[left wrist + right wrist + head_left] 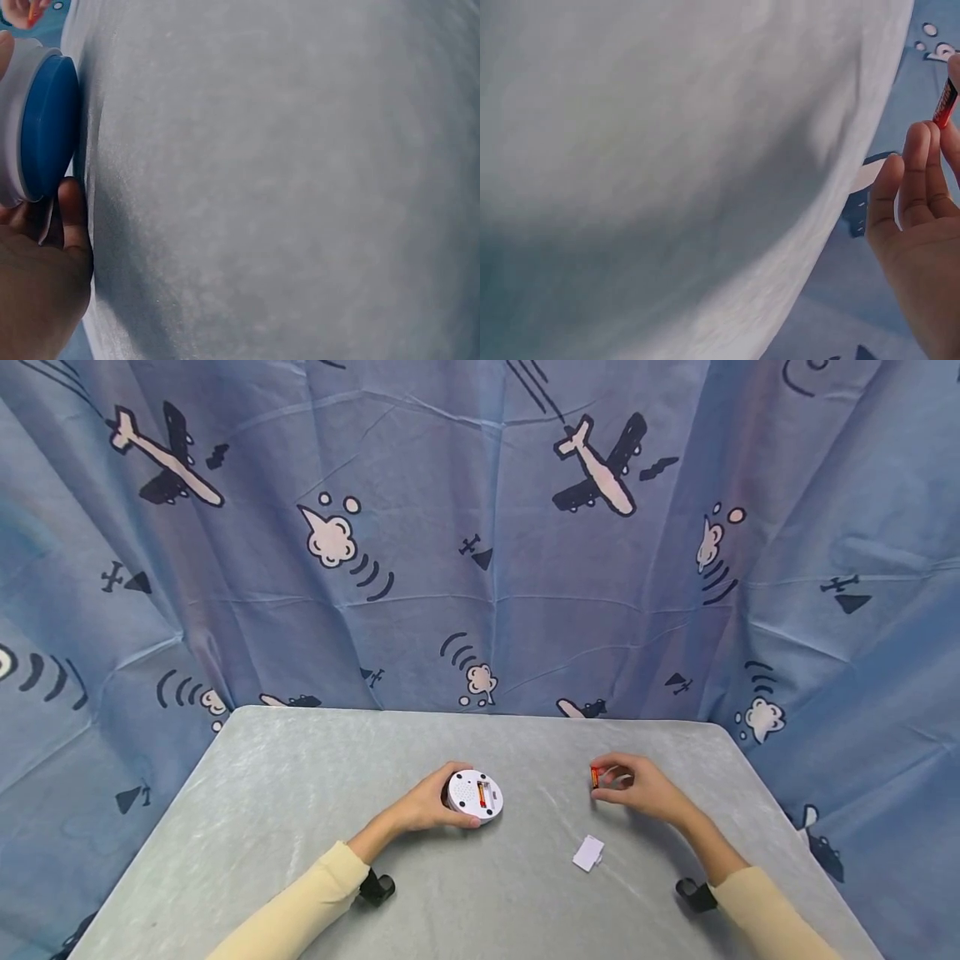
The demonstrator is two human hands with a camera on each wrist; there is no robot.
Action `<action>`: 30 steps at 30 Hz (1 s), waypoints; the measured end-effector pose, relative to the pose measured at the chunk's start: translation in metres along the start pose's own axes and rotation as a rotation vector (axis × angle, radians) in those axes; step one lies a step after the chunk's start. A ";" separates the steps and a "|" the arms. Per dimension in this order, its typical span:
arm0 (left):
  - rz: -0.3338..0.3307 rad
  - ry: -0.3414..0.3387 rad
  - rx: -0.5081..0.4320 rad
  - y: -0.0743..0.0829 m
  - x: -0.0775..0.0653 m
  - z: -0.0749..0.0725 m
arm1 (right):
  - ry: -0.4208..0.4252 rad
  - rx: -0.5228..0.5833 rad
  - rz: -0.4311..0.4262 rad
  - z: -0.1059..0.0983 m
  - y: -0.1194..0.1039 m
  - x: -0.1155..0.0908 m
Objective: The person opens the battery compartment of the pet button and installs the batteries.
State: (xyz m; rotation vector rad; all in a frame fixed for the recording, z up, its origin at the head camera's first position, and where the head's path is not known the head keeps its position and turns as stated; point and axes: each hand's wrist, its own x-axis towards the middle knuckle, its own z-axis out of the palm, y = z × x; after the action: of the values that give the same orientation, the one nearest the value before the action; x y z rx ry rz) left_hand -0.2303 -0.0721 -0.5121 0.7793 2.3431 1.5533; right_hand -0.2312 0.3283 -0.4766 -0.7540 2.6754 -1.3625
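My left hand (pixel 423 802) grips a round white device (pixel 463 792) near the middle of the table, its underside with small dark feet facing up. Its battery compartment is uncovered, and one red-and-orange battery (pixel 482 795) lies in it beside a bare slot. Seen from the left wrist, a blue domed part (pixel 51 124) forms the device's other side, facing the tabletop. To the right, my right hand (pixel 645 787) pinches a red-and-black battery (pixel 945 103) between thumb and fingertips, held upright and apart from the device. The remaining right fingers are loosely bent.
A small white battery cover (pixel 588 853) lies on the table between the hands, nearer the front. The table (pixel 315 752) has a pale grey covering. Behind it hangs a blue curtain (pixel 420 510) printed with airplanes. Dark camera mounts (pixel 375 888) sit at both wrists.
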 end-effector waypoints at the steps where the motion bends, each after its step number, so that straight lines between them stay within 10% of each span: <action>1: 0.000 0.001 0.000 0.000 0.000 0.000 | 0.002 0.007 -0.012 0.002 -0.003 0.002; 30: 0.007 0.006 -0.001 0.000 -0.001 -0.001 | -0.047 0.127 -0.091 0.066 -0.042 0.059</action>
State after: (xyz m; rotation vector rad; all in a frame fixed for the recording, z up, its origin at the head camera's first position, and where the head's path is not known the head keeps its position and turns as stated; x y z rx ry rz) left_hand -0.2300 -0.0728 -0.5116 0.7848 2.3460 1.5610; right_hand -0.2491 0.2320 -0.4742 -0.8923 2.5194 -1.4982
